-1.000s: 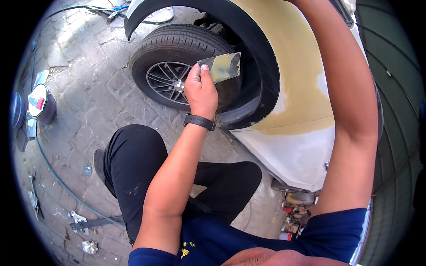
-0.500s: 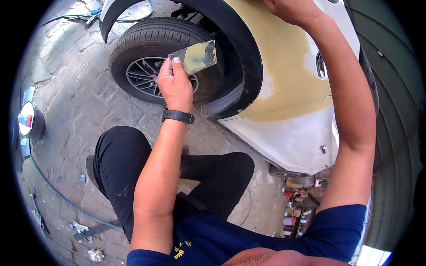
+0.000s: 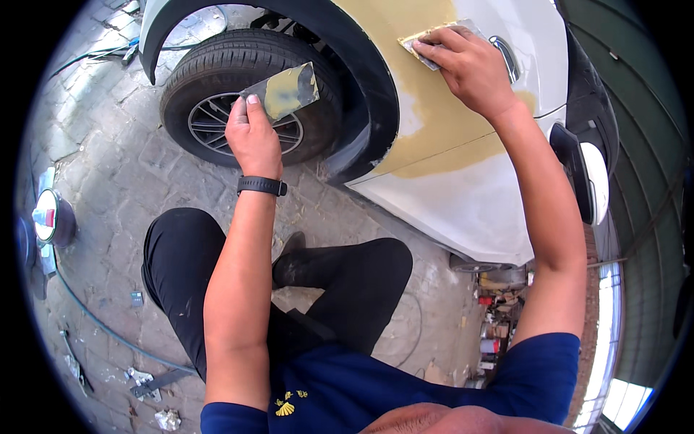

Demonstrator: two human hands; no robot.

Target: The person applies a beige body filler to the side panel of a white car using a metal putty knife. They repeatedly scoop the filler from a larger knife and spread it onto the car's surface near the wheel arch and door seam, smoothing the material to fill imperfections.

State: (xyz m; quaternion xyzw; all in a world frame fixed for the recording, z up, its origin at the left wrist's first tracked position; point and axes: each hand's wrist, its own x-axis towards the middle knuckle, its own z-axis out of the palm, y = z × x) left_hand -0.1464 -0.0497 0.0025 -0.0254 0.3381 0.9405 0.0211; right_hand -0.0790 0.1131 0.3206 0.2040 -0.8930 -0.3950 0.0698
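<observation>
My left hand (image 3: 254, 141), a dark watch on its wrist, grips one end of a flat dark plate (image 3: 311, 85) smeared with yellowish body filler (image 3: 280, 95). The plate is held up in front of the car's wheel. My right hand (image 3: 477, 72) holds a thin grey spreader (image 3: 473, 26) against the white car panel (image 3: 452, 199), its fingers spread over the blade. Filler lines the spreader's left edge. A broad coat of tan-yellow filler (image 3: 426, 155) covers the panel above and behind the black wheel-arch trim (image 3: 387, 94), crossing a panel seam.
A tyre (image 3: 181, 94) with a spoked rim stands left of the panel. A door handle (image 3: 504, 58) and a side mirror (image 3: 594, 184) are at the right. An open can (image 3: 56, 217), a hose (image 3: 101, 322) and scraps lie on the paved floor. Cans and clutter (image 3: 491, 333) stand lower right.
My right hand has come down over the panel, bringing the spreader into view. My left hand and the plate have shifted slightly left in the picture, as has the car.
</observation>
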